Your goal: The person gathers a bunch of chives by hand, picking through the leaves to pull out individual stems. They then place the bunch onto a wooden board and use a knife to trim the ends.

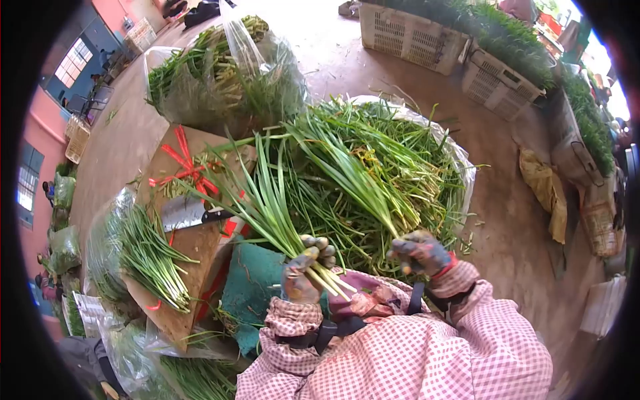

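Gloved and stained, my left hand (pixel 304 273) is closed around a bunch of green stalks (pixel 273 213), whose pale ends stick out below the fingers. My right hand (pixel 421 255) is closed on the lower end of a few long green leaves (pixel 360 177), which reach up and left over the pile. Behind both hands lies a big heap of loose greens (pixel 413 157) in a clear plastic bag. On the wooden board (pixel 207 250) to the left are a cleaver (pixel 187 212), red ties (pixel 183 160) and a separate bunch of stalks (pixel 150 257).
A full plastic bag of greens (pixel 227 80) stands behind the board. White crates (pixel 413 40) of greens line the upper right. A yellowish sack (pixel 543 187) lies on the floor at right. Part of another person (pixel 90 363) shows at lower left.
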Motion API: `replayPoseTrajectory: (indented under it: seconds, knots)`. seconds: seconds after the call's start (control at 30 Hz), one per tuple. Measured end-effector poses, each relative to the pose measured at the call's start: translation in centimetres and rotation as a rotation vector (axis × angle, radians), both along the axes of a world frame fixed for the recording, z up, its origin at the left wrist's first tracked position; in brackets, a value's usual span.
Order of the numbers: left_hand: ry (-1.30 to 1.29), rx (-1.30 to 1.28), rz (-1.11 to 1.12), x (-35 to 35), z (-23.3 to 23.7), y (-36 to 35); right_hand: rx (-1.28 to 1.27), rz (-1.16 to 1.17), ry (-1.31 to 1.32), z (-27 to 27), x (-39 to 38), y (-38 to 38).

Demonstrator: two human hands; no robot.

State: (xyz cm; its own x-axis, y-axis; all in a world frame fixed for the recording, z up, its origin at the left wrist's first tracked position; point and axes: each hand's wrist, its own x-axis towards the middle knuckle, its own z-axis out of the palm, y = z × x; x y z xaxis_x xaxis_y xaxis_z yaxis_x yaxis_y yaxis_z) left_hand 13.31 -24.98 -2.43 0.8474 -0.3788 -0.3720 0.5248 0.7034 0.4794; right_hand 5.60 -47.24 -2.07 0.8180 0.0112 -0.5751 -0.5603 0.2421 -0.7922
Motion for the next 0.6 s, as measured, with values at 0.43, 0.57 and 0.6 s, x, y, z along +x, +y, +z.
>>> replayPoseTrajectory:
  seconds: [0.43, 0.57, 0.6]
  knots:
    - [-0.075, 0.633, -0.071, -0.5, -3.7, -1.6, 0.379, 0.228, -0.348, -4.5, -1.3, 6.1]
    - [-0.093, 0.468, 0.038, -1.1, -4.4, -2.0, 0.168, 0.186, -0.118, -1.7, 1.5, 5.1]
    - [-0.095, 0.468, 0.029, -1.0, -5.8, -1.5, -0.103, 0.148, -0.196, -1.5, 2.7, 5.5]
